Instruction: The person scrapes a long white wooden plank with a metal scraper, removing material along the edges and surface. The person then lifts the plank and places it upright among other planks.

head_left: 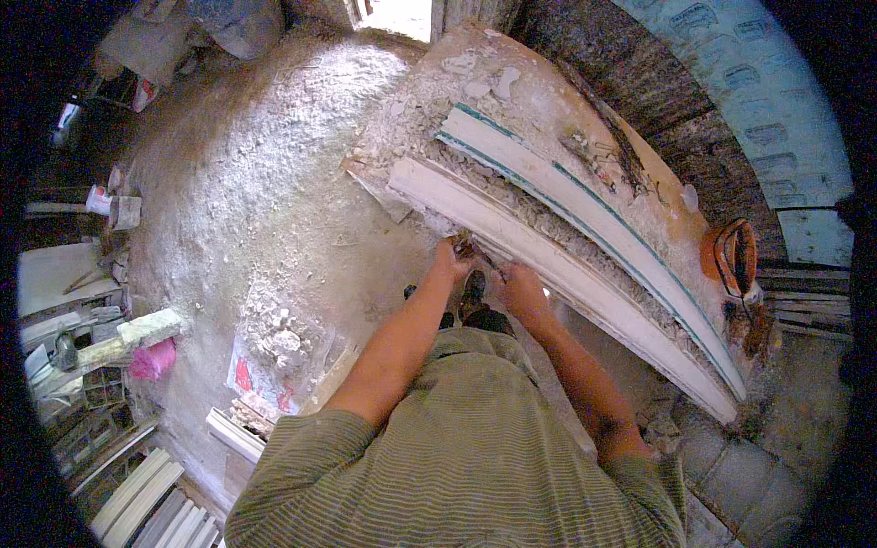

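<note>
Both my hands are at the near edge of a long white plaster-like moulding on a workbench. My left hand is closed around a small dark tool, its exact kind too small to make out. Just to the right, my right hand is also closed, apparently on the other end of the tool. Behind the moulding lies a second long white strip with green edges, roughly parallel to it. Crumbled white material fills the gap between the two.
The bench carries scraps and dust. An orange bucket stands at its right end. On the dusty floor at left are a rubble heap, a pink bag and stacked white strips. A bright doorway lies ahead.
</note>
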A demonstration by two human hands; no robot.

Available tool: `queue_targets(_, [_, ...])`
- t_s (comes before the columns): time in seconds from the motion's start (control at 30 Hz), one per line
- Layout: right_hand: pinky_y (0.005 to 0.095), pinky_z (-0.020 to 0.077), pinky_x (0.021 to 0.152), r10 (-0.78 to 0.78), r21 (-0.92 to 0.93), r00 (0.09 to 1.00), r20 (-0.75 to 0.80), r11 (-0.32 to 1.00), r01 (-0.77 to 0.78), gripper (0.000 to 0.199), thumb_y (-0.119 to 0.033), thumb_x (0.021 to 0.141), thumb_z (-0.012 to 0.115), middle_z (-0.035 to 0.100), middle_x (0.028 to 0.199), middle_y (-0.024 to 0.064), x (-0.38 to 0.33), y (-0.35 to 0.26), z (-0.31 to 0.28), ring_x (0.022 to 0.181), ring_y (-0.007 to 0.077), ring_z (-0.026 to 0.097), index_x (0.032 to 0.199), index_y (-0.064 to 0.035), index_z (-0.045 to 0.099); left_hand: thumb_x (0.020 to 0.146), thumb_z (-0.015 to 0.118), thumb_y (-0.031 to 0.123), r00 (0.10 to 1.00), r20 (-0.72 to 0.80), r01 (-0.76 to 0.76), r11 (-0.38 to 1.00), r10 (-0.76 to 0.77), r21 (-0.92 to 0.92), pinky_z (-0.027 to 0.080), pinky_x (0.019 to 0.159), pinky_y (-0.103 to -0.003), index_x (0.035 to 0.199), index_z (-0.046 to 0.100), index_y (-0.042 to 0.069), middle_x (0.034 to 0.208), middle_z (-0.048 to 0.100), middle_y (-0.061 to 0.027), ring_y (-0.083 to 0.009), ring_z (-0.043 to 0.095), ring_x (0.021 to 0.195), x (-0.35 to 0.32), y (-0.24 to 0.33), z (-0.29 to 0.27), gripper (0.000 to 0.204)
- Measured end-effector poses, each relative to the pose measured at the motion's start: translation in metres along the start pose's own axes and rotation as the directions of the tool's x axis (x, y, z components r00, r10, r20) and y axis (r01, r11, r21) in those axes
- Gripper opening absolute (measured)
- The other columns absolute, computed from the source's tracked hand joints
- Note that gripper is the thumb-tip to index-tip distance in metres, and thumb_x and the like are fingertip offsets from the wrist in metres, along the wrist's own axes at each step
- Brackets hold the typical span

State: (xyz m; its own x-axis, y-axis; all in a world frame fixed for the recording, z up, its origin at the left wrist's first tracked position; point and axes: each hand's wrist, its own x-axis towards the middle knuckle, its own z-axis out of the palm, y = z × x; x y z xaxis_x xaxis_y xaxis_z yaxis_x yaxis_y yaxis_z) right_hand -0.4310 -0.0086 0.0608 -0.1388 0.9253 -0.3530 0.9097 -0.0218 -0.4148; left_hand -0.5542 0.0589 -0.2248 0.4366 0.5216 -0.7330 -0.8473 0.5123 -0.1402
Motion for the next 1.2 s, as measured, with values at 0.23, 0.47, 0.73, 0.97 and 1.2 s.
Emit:
queue_targets(0.23, [0.0504, 0.0486, 0.08, -0.014, 0.037, 1.0, -0.017, 0.999, 0.014, 0.029, -0.027, 0.087, 0.06, 0.061, 0.094, 0.0251, 0.009, -0.009, -0.011, 0.088, 0.0437, 0.061, 0.1, -0.001, 0.066, 0.092, 0.043, 0.026, 0.975, -0.203, -0.111, 0.988, 0.088, -0.108, 0.054, 0.07, -0.044, 0.089, 0.056, 0.006, 0.087, 0.058, -0.0138, -0.0271, 0.057, 0.081, 0.01, 0.012, -0.008, 0.024])
queue_targets(0.47, [0.0436, 0.0507, 0.084, 0.048, 0.228, 0.996, -0.081, 0.973, -0.028, 0.033, -0.028, 0.085, 0.065, 0.065, 0.098, 0.0258, 0.024, 0.023, -0.006, 0.09, 0.0385, 0.065, 0.105, -0.0015, 0.069, 0.093, 0.042, 0.025, 0.91, -0.231, -0.343, 0.938, 0.343, 0.042, 0.051, 0.062, -0.037, 0.089, 0.049, 0.01, 0.078, 0.051, -0.0078, -0.0217, 0.052, 0.07, -0.048, 0.035, 0.027, 0.018])
queue_targets(0.73, [0.0423, 0.0509, 0.084, -0.072, 0.269, 0.996, -0.046, 0.96, 0.082, 0.033, -0.024, 0.085, 0.063, 0.066, 0.1, 0.0251, 0.092, -0.028, 0.022, 0.091, 0.0376, 0.065, 0.108, 0.0006, 0.067, 0.09, 0.05, 0.024, 0.821, -0.288, -0.501, 0.864, 0.492, 0.047, 0.051, 0.061, -0.039, 0.089, 0.059, 0.008, 0.078, 0.058, -0.0079, -0.0247, 0.055, 0.067, -0.08, 0.051, 0.071, 0.018])
queue_targets(0.97, [0.0445, 0.0508, 0.08, -0.123, 0.427, 0.987, -0.101, 0.891, 0.155, 0.032, -0.023, 0.086, 0.061, 0.065, 0.092, 0.0259, 0.07, -0.024, -0.014, 0.086, 0.0404, 0.064, 0.107, 0.0001, 0.067, 0.093, 0.044, 0.024, 0.75, -0.251, -0.635, 0.772, 0.612, -0.016, 0.048, 0.064, -0.034, 0.089, 0.059, 0.011, 0.08, 0.058, -0.0049, -0.0214, 0.054, 0.07, -0.071, 0.079, 0.068, 0.021])
queue_targets(1.2, [0.0472, 0.05, 0.074, -0.131, 0.259, 0.984, -0.121, 0.953, 0.159, 0.029, -0.024, 0.085, 0.061, 0.062, 0.085, 0.0259, 0.123, -0.055, 0.011, 0.081, 0.0424, 0.062, 0.096, 0.0025, 0.066, 0.092, 0.044, 0.024, 0.8, -0.21, -0.576, 0.817, 0.563, -0.003, 0.05, 0.066, -0.034, 0.084, 0.057, 0.011, 0.08, 0.059, -0.0061, -0.0237, 0.058, 0.072, -0.069, 0.104, 0.084, 0.02])
